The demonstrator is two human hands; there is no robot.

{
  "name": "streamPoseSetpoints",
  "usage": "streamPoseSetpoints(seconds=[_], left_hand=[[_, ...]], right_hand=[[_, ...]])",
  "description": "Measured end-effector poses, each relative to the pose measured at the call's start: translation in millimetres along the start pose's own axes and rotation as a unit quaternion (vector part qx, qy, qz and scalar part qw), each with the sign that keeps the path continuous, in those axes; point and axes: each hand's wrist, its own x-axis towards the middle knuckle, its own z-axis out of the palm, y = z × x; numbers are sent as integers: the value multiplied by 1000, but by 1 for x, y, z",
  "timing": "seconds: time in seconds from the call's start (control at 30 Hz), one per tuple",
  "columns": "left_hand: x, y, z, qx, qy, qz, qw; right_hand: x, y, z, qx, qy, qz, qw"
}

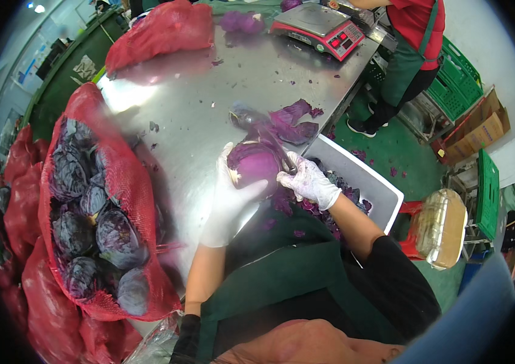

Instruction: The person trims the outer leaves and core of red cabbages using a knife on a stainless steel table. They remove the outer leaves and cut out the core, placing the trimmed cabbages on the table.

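Observation:
A peeled red cabbage (257,166) rests in my left hand (234,191), which wears a white glove and cups it from the left and below. My right hand (310,182), in a stained white glove, grips a knife (290,167) by its dark handle against the cabbage's right side. Part of the blade is hard to make out against the purple leaves. Just beyond the cabbage, loose outer leaves (296,123) lie on the steel table (184,118). Below my right wrist, a white bin (382,200) holds dark leaf trimmings (344,182).
An open red mesh sack (130,200) of unpeeled cabbages stands at left, with more sacks (48,282) beyond. A closed sack (166,34), peeled cabbages (241,22) and a red scale (316,27) occupy the far side. A person in a green apron (403,68) stands at right.

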Motion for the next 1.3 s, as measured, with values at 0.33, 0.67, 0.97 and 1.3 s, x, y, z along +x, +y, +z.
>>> streamPoseSetpoints(seconds=[0.33, 0.67, 0.97, 1.3], left_hand=[[9, -20, -1, 82, -3, 61, 995], [20, 3, -43, -48, -45, -10, 998], [20, -25, -76, -93, -51, 0, 994], [20, -35, -83, -76, -76, 6, 994]], right_hand=[[20, 30, 3, 15, 42, -11, 999], [33, -1, -8, 69, -20, -19, 997], [30, 61, -23, 115, 103, 26, 988], [29, -15, 14, -114, 50, -313, 942]])
